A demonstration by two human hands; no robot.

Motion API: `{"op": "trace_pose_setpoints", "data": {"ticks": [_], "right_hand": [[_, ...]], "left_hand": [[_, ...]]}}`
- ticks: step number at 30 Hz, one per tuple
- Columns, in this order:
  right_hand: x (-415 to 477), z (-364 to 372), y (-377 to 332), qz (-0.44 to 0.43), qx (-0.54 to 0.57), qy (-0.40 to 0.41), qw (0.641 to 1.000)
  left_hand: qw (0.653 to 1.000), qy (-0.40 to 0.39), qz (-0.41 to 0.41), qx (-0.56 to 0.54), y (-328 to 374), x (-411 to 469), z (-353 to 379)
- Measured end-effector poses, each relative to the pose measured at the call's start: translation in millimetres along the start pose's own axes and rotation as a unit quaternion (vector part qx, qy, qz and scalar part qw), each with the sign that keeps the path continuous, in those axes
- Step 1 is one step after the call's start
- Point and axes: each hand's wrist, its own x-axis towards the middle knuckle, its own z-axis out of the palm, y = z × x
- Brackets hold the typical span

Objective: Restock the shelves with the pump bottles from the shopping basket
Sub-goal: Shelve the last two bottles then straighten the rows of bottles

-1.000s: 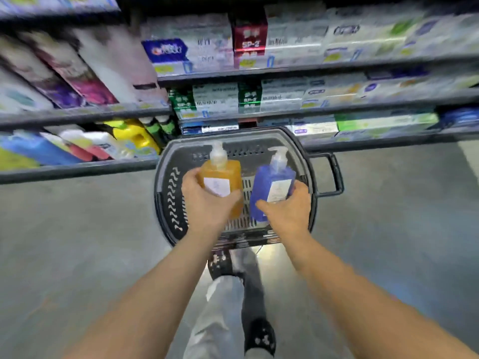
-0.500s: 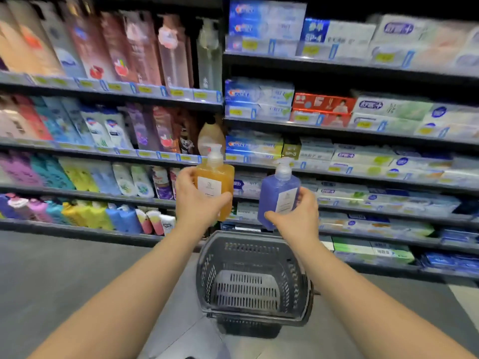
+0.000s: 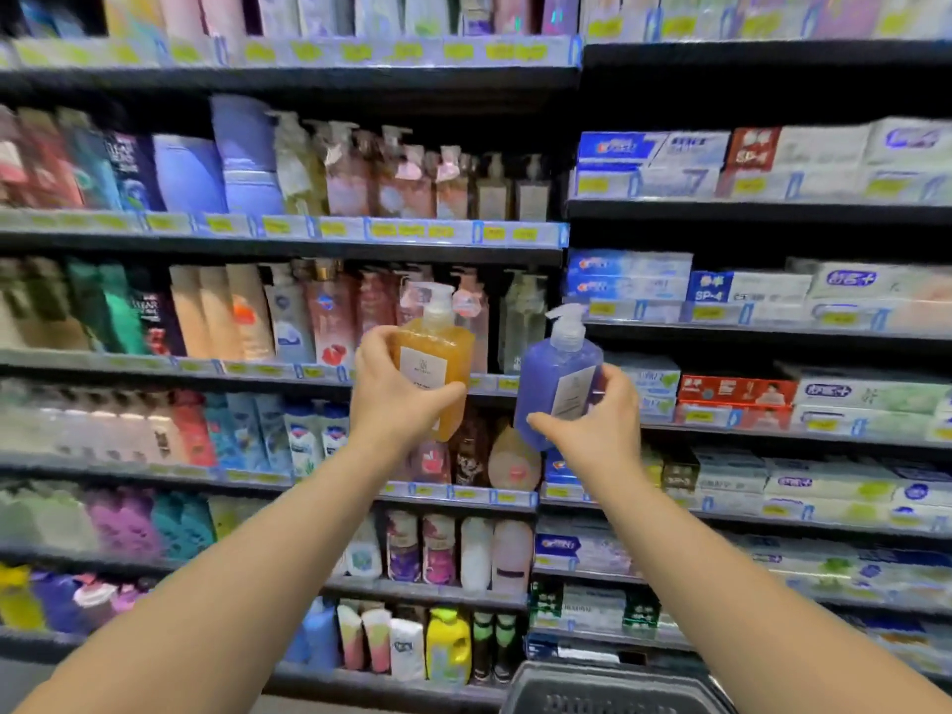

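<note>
My left hand (image 3: 396,399) grips an orange pump bottle (image 3: 438,360) with a white label and clear pump, held upright in front of the middle shelf. My right hand (image 3: 597,425) grips a purple-blue pump bottle (image 3: 551,383), tilted slightly to the right. Both bottles are raised at about the height of the shelf (image 3: 288,371) lined with shampoo bottles. The dark grey shopping basket (image 3: 613,687) shows only its far rim at the bottom edge, below my right forearm.
Shelves of shampoo and body-wash bottles (image 3: 329,311) fill the left bay. Toothpaste boxes (image 3: 742,394) fill the right bay. A gap with dark backing lies on the shelf around the orange bottle's right side. Floor shows at the bottom left corner.
Both hands have lifted the two bottles up out of the basket to shelf height. The view has tilted up, so the basket has dropped to the bottom edge.
</note>
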Motion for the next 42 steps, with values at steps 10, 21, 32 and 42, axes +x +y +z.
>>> {"op": "trace_pose_setpoints", "data": {"ticks": [10, 21, 32, 42], "right_hand": [[85.5, 52.6, -39.7, -0.049, -0.008, 0.072, 0.996], [233.7, 81.2, -55.7, -0.12, -0.053, 0.132, 0.983], [334.4, 104.1, -87.4, -0.144, -0.144, 0.163, 0.965], [362.0, 131.6, -85.1, -0.076, -0.305, 0.145, 0.938]], "left_hand": [[0.998, 0.012, 0.049, -0.047, 5.5, 109.4, 16.0], [0.994, 0.006, 0.08, -0.072, 14.9, 232.8, 85.0], [0.993, -0.004, 0.109, -0.054, 17.1, 299.0, 113.9], [0.988, -0.035, 0.134, -0.065, 6.9, 330.7, 117.1]]}}
